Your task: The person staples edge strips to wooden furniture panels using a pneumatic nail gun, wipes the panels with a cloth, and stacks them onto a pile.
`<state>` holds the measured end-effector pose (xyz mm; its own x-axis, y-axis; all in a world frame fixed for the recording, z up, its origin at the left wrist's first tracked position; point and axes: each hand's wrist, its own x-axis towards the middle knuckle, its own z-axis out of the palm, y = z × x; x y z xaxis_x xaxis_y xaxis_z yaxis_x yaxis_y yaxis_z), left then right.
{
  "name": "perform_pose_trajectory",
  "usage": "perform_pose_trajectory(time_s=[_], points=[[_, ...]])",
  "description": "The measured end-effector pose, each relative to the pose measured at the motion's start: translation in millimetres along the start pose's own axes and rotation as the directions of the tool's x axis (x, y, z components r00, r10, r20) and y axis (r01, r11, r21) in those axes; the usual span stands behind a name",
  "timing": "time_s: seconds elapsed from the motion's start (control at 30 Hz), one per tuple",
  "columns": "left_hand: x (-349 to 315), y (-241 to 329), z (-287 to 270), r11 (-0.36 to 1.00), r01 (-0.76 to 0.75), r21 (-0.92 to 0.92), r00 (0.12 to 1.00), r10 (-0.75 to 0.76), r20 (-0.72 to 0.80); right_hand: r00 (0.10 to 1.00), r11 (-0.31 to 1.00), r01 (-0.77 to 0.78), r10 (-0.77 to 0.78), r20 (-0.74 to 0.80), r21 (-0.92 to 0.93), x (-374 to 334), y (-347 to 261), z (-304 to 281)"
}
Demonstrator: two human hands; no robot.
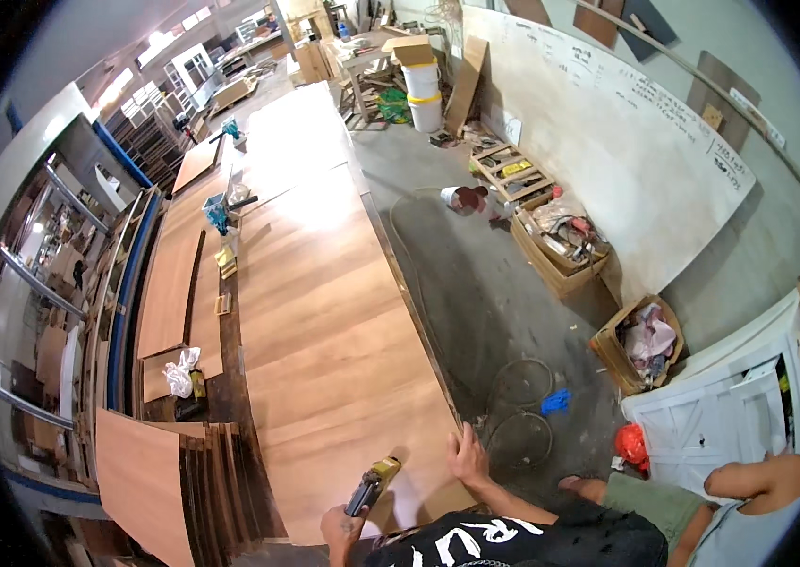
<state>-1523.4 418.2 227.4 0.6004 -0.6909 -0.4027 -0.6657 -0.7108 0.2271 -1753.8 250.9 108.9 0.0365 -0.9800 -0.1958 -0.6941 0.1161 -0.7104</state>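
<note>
A long wood-grain panel (324, 326) lies on the workbench in front of me. At its near end my left hand (340, 525) is closed round the dark end of a black and yellow hand tool (374, 484). The tool points forward and right over the panel; its exact kind is hard to make out. My right hand (467, 457) rests on the panel's right edge, with its fingers stretched out and holding nothing.
Stacked boards (140, 482) stand at the near left. Teal power tools (218, 214) and a crumpled white cloth (183, 371) lie left of the panel. A cardboard box (641, 345), hose loops (523, 383) and another person's green shorts (647, 506) are to the right.
</note>
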Motion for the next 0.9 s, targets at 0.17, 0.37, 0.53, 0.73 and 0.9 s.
perform_pose_trajectory(time_s=[0.17, 0.37, 0.53, 0.73, 0.9], points=[[11, -1, 13, 0.994, 0.067, -0.080, 0.997, -0.064, 0.039, 0.999, 0.999, -0.039, 0.040, -0.019, 0.032, 8, -4, -12], [-6, -28, 35, 0.887, -0.066, -0.456, 0.997, 0.044, -0.060, 0.998, 0.999, -0.041, 0.041, -0.037, 0.015, 1, 10, 7], [12, -43, 34, 0.864, -0.219, -0.454, 0.973, 0.229, -0.033, 0.994, 0.996, -0.084, 0.086, -0.061, 0.029, -2, 8, 0], [5, -31, 50, 0.850, -0.005, -0.526, 1.000, 0.015, 0.014, 0.989, 1.000, -0.016, 0.013, -0.149, -0.020, -3, 12, 19], [18, -3, 61, 0.920, -0.006, -0.392, 0.996, 0.042, 0.084, 0.977, 0.990, -0.138, 0.130, -0.167, -0.039, -6, 21, 10]])
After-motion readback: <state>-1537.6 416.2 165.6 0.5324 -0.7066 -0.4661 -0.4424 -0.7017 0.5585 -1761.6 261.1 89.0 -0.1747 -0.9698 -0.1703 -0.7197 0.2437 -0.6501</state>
